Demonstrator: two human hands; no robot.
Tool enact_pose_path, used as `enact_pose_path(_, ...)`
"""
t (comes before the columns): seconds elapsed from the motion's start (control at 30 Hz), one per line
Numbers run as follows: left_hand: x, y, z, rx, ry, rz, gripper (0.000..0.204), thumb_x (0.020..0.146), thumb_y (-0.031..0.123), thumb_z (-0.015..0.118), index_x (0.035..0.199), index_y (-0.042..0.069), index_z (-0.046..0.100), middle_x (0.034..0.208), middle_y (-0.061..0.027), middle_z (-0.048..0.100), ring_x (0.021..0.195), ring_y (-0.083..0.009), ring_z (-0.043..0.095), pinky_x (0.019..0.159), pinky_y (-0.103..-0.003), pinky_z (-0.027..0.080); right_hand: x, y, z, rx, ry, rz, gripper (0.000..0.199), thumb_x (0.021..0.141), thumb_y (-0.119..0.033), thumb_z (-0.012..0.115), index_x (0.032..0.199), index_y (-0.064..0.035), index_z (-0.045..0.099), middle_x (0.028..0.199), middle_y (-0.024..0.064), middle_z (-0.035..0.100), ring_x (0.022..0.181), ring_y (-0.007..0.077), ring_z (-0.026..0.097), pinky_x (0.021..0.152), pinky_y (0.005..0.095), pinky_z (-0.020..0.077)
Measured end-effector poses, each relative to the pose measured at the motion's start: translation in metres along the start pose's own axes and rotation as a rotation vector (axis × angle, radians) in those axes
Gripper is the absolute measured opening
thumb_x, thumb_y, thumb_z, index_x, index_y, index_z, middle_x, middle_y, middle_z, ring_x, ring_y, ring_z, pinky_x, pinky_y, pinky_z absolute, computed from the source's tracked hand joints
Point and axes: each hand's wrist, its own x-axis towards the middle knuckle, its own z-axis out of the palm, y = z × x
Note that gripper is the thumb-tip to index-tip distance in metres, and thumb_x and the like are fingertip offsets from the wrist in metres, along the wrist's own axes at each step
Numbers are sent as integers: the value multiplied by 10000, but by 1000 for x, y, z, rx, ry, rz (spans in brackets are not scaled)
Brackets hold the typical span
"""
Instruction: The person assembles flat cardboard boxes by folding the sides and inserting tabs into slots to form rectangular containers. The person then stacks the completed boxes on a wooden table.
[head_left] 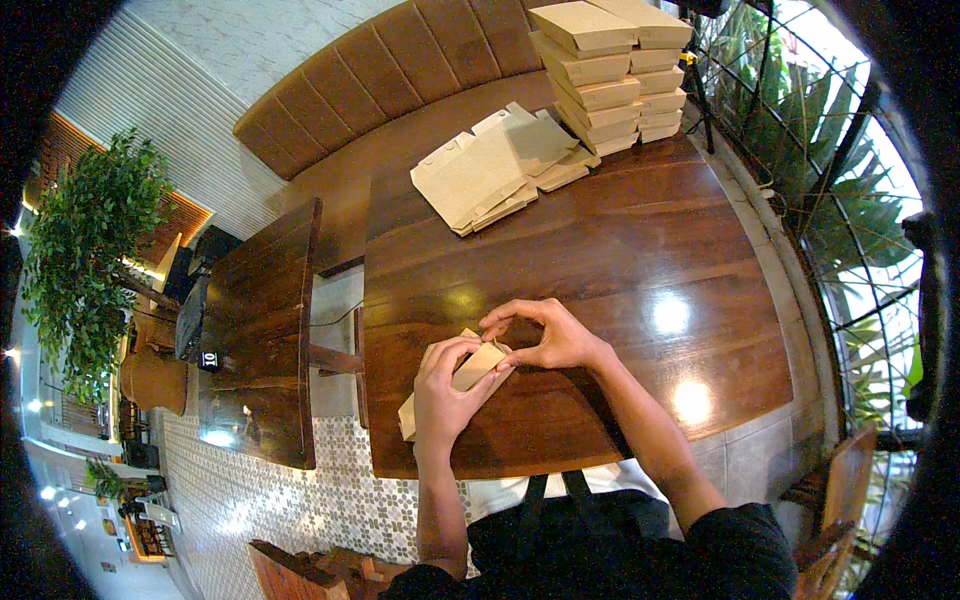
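Near the front edge of the wooden table (600, 250), a small brown cardboard box (478, 368) is tilted between my hands, partly folded. My left hand (446, 388) is closed round its side, thumb along the near face. With fingers curled and thumb against the box, my right hand (548, 340) pinches the far right corner, where a flap stands up. My fingers cover much of the box, and its lower left end sticks out beyond my left hand.
Flat unfolded cardboard blanks (470, 180) lie in a loose pile at the far side. Beside them rise two tall stacks of folded boxes (605, 125). A brown padded bench (400, 60) runs behind. A second wooden table (262, 330) stands to the left, across a gap.
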Motion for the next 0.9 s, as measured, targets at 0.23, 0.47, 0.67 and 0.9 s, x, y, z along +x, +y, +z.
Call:
enact_pose_path(0.23,4,2,-1,20,14,45,439,737,110,917,1108,71,684,1168,-86,727,1112,-306,682,963,-420,547,-2,-4,7,333,34,109,805,779,-166,940,1479,-87,551,1166,88,751,1094,207,708,1026,390,545)
enact_pose_path(0.47,3,0,5,-16,40,-6,414,756,123,910,1111,46,713,1132,-118,746,998,-312,733,874,-403,594,0,4,3,71,29,-8,692,806,-141,909,1424,-70,605,1176,88,732,1074,200,679,1008,382,539)
enact_pose_path(0.67,7,4,1,-18,-72,-130,405,809,160,878,1159,46,710,1138,-123,725,997,-303,728,891,-403,593,-2,12,0,32,10,34,563,831,-183,893,1332,-53,671,1222,94,742,1086,207,690,1004,375,543)
enact_pose_path(0.9,14,-2,1,70,-82,-65,486,883,227,824,1311,90,641,1283,-164,664,1143,-353,683,1013,-446,547,-1,19,-3,-68,-50,89,504,866,-220,875,1300,-52,680,1217,98,737,1142,215,689,1040,391,531)
